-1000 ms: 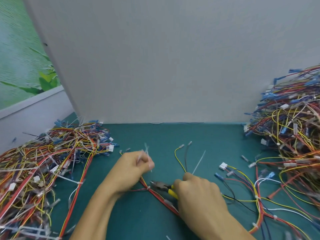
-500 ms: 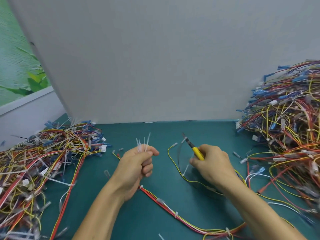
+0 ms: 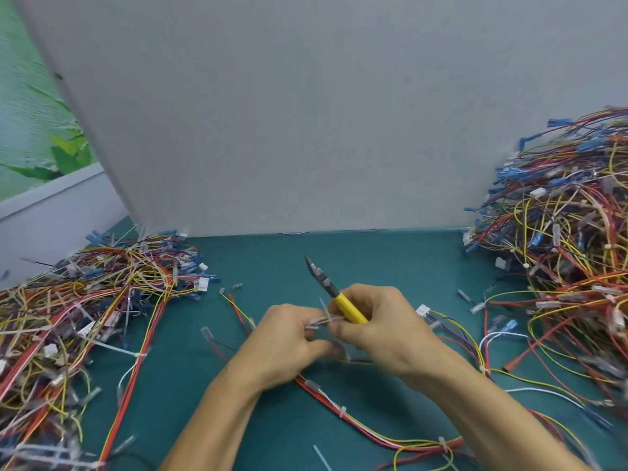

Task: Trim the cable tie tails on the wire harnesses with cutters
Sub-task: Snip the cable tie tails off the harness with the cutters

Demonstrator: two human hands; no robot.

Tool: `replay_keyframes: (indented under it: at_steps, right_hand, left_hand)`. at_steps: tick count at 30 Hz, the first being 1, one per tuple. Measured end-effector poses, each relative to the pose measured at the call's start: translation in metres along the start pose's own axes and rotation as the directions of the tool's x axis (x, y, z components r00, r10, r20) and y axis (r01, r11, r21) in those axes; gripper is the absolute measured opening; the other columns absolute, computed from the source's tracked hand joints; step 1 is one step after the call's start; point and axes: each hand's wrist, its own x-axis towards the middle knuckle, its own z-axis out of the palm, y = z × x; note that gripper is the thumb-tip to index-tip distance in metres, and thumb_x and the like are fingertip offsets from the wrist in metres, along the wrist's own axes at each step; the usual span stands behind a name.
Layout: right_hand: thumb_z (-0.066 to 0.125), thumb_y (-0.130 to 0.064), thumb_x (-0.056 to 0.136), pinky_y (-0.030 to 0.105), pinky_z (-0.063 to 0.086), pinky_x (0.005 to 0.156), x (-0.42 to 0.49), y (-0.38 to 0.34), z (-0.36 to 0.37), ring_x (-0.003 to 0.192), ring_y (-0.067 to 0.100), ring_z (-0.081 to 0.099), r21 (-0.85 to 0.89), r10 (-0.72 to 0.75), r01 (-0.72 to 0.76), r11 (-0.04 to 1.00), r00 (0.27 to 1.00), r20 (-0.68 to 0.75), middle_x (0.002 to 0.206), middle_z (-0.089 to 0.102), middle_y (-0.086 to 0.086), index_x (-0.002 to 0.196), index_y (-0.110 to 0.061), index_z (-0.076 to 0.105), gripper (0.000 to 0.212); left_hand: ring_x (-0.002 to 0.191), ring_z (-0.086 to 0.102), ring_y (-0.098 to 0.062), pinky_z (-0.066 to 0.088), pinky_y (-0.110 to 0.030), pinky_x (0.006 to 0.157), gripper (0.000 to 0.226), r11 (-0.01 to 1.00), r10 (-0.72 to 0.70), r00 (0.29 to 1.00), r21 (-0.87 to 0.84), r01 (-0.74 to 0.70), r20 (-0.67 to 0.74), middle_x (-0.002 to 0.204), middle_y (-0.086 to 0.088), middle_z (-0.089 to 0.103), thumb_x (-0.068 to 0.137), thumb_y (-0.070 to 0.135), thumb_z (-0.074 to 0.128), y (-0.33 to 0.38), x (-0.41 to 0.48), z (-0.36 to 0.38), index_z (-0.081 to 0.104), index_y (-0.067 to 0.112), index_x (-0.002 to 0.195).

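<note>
My left hand (image 3: 289, 345) and my right hand (image 3: 380, 331) meet at the centre of the green table. The left fingers pinch a small bunch of clear cut cable tie tails (image 3: 321, 319). The right hand grips yellow-handled cutters (image 3: 334, 294), whose dark jaws point up and away to the left; its fingertips also touch the tails. A red, yellow and white wire harness (image 3: 360, 424) with white ties lies on the mat, running from under my hands toward the lower right.
A big heap of harnesses (image 3: 78, 317) covers the left of the green mat (image 3: 272, 266), another heap (image 3: 571, 266) rises at the right. A grey board (image 3: 306, 113) stands behind. Loose connectors (image 3: 423, 309) and a cut tail (image 3: 321, 457) lie around my hands.
My hands have come together from being apart. The right hand carried the cutters left to the left hand, and the tails now sit between both hands' fingers.
</note>
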Motion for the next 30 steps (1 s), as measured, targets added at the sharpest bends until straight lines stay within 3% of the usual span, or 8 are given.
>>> replay_keyframes:
  at_steps: [4,8,12,15,18,21,25,30]
  right_hand:
    - [0.072,-0.009,0.080,0.027,0.048,0.060,-0.008,0.005,0.006,0.060,0.008,0.053,0.082,0.067,-0.069,0.994,0.997,0.027,0.068,0.062,-0.003,0.081,-0.016,0.066,0.009]
    - [0.073,-0.012,0.081,0.028,0.043,0.061,-0.010,0.007,-0.003,0.061,0.011,0.050,0.086,0.088,-0.085,0.993,0.996,-0.032,0.066,0.060,-0.002,0.082,-0.014,0.067,0.007]
    - [0.066,-0.019,0.084,0.037,0.049,0.067,-0.015,0.008,-0.038,0.063,0.013,0.050,-0.215,0.073,-0.090,0.972,0.994,-0.085,0.073,0.064,0.008,0.088,-0.017,0.068,0.005]
    - [0.062,-0.021,0.082,0.028,0.039,0.053,-0.027,0.014,-0.056,0.056,0.010,0.041,-0.450,0.060,-0.077,0.890,0.997,-0.052,0.066,0.056,0.008,0.083,-0.017,0.064,0.005]
    - [0.059,-0.021,0.081,0.029,0.036,0.053,-0.037,0.017,-0.060,0.055,0.012,0.040,-0.531,0.088,-0.085,0.843,0.996,-0.021,0.065,0.053,0.009,0.075,-0.018,0.057,0.008]
    - [0.058,-0.025,0.079,0.035,0.042,0.060,-0.040,0.018,-0.059,0.063,0.018,0.045,-0.663,0.110,-0.060,0.746,0.993,0.035,0.063,0.047,0.002,0.066,-0.023,0.049,0.015]
    - [0.049,-0.026,0.081,0.032,0.035,0.055,-0.043,0.017,-0.058,0.072,0.027,0.047,-0.804,0.105,0.008,0.595,0.991,0.088,0.066,0.039,-0.003,0.063,-0.023,0.040,0.021]
    - [0.046,-0.022,0.084,0.031,0.034,0.062,-0.047,0.010,-0.056,0.081,0.025,0.046,-0.888,0.080,0.093,0.451,0.986,0.145,0.078,0.035,-0.006,0.085,-0.027,0.052,0.008]
  left_hand:
    - [0.061,0.042,-0.005,0.038,-0.027,0.060,0.003,0.999,-0.022,0.991,-0.040,0.027,0.129,0.060,0.002,0.053,0.068,0.038,0.073,-0.003,-0.002,0.004,0.070,0.038,0.070]
    - [0.058,0.041,-0.006,0.035,-0.026,0.058,0.020,0.998,-0.045,0.994,-0.028,0.048,0.098,0.060,-0.003,0.053,0.077,0.033,0.070,-0.007,-0.002,0.006,0.070,0.013,0.077]
    - [0.056,0.039,-0.007,0.034,-0.025,0.059,0.005,0.997,-0.057,0.990,-0.039,0.063,0.129,0.058,0.002,0.052,0.078,0.029,0.068,-0.007,0.000,0.004,0.073,0.030,0.077]
    - [0.049,0.030,-0.008,0.025,-0.020,0.049,0.012,0.998,-0.062,0.981,0.036,0.056,0.182,0.047,0.007,0.035,0.075,0.033,0.075,-0.005,0.001,0.006,0.070,0.044,0.080]
    - [0.048,0.035,-0.010,0.030,-0.019,0.049,0.016,0.996,-0.089,0.967,0.048,0.080,0.239,0.044,0.008,0.040,0.072,0.038,0.077,-0.002,0.000,0.007,0.071,0.039,0.087]
    - [0.064,0.058,-0.015,0.048,-0.031,0.071,0.013,0.995,-0.087,0.968,-0.024,0.095,0.234,0.067,0.001,0.068,0.072,0.039,0.069,-0.003,0.000,0.007,0.073,0.029,0.079]
    - [0.054,0.034,-0.012,0.029,-0.027,0.054,0.013,0.995,-0.079,0.977,-0.051,0.091,0.198,0.053,0.002,0.041,0.073,0.039,0.063,-0.005,-0.001,0.007,0.068,0.027,0.073]
    - [0.053,0.030,-0.011,0.025,-0.025,0.051,0.013,0.995,-0.089,0.977,-0.037,0.097,0.192,0.051,0.009,0.035,0.074,0.038,0.062,-0.003,-0.002,0.007,0.067,0.026,0.073]
